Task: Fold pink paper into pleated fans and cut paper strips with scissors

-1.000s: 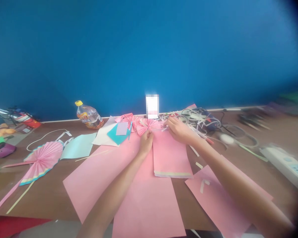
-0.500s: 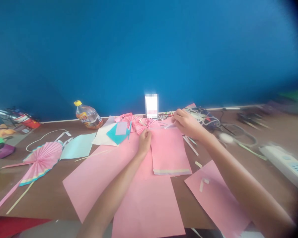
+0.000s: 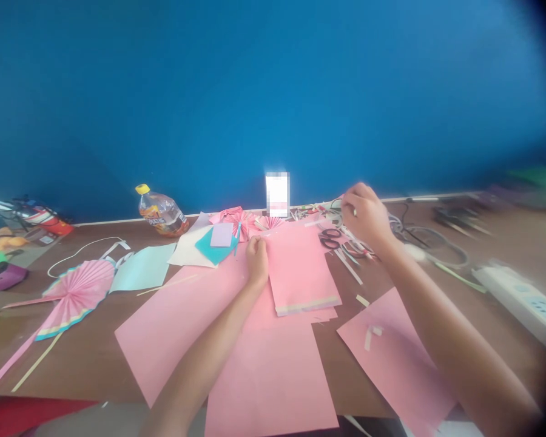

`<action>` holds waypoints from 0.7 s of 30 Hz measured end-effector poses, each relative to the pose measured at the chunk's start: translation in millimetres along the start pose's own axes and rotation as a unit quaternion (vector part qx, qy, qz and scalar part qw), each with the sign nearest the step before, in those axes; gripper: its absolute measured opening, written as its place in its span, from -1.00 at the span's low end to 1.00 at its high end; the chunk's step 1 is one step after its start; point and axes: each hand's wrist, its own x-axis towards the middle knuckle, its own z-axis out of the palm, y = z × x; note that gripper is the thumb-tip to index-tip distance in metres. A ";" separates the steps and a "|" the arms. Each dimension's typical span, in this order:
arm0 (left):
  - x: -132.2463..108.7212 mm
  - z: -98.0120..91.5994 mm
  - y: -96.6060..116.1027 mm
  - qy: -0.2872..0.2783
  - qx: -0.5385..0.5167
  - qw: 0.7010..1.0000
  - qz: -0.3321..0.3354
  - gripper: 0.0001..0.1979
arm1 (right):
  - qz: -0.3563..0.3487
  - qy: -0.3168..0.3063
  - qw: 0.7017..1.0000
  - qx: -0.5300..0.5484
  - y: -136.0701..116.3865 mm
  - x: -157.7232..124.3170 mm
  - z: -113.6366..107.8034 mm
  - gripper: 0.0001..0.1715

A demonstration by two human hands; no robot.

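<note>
Left hand (image 3: pixel 257 258) pinches far-left corner of pink paper sheet (image 3: pixel 303 267) with striped near edge; right hand (image 3: pixel 366 213), curled, hold unclear, hovers near black-handled scissors (image 3: pixel 330 238) on desk (image 3: pixel 343 364).

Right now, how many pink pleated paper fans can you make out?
3: the leftmost fan, beside the pale blue sheet; the back fan, behind the teal paper; the middle fan, partly hidden by the pale-edged pink sheet. More may be hidden.

Pink rectangular sheet (image 3: pixel 303 267) lay slightly skewed over other pink paper (image 3: pixel 273 376). Pale band (image 3: pixel 308 305) ran along near edge; short whitish strip (image 3: pixel 313 223) sat at far edge.
</note>
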 end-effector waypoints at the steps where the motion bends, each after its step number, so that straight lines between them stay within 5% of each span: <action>1: 0.4 0.2 -0.5 0.001 -0.003 1.000 -0.001 -0.81 | 0.025 0.004 1.000 -0.005 2.3 0.7 -1.8 -0.74; 14: -0.6 0.7 1.7 -0.031 -0.001 1.000 -0.001 -0.83 | 0.283 0.074 0.952 -0.093 45.6 4.9 -29.8 -0.71; 21: -6.1 1.8 3.1 -0.155 0.036 0.986 0.042 -0.86 | 0.238 0.093 0.965 -0.060 47.6 -1.4 -10.7 -0.49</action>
